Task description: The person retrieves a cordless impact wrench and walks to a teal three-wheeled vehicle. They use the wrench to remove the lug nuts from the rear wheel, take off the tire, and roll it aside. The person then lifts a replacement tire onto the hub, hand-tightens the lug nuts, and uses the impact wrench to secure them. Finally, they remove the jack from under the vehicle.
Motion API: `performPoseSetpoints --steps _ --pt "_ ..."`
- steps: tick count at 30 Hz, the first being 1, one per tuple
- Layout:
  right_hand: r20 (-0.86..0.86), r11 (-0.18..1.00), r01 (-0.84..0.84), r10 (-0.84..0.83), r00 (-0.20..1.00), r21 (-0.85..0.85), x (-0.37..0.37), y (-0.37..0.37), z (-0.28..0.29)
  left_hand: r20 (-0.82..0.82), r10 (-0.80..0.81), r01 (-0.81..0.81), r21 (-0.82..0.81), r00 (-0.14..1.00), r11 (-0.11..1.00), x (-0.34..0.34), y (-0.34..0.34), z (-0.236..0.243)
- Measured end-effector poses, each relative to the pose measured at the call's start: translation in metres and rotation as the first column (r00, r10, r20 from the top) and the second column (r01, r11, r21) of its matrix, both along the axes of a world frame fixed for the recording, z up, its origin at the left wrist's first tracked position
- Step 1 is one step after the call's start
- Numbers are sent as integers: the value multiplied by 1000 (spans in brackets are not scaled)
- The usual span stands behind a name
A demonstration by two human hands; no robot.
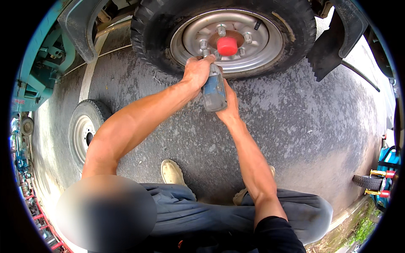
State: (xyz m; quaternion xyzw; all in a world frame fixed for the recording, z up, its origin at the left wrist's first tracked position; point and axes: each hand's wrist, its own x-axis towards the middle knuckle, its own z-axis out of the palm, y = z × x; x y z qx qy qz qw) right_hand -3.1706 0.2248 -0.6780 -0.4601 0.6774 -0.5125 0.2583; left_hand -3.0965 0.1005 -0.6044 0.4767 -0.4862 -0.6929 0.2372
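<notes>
My left hand is closed around the front end of a grey impact wrench, its thumb lying along the top. My right hand holds the same tool from its right side, fingers mostly hidden beneath the body. The wrench's nose points at a lug nut on the lower left of a silver wheel rim; my left hand partly hides where they meet. At the wheel's centre is a red hub cap, with several lug nuts around it. A black tyre surrounds the rim.
A spare wheel stands on the asphalt to my left. Dark mud flaps hang beside the mounted wheel. Teal machinery is at far left, and a small wheel sits at far right. My boot is below.
</notes>
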Motion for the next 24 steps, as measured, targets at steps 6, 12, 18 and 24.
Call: performPoseSetpoints --steps 6,12,18,24 --pt "968 980 192 101 -231 -56 1 -33 -45 -108 23 -17 56 994 998 -17 -14 -9" --pt "573 980 25 96 814 -199 37 -37 -41 -56 15 -15 1 998 1000 -16 -18 9" --pt "480 1000 1 -6 877 11 53 -35 -41 -31 15 -14 54 999 998 -19 -26 0" --pt "441 970 89 22 897 -228 38 -36 -63 -84 36 -28 100 996 995 -23 -22 -5"
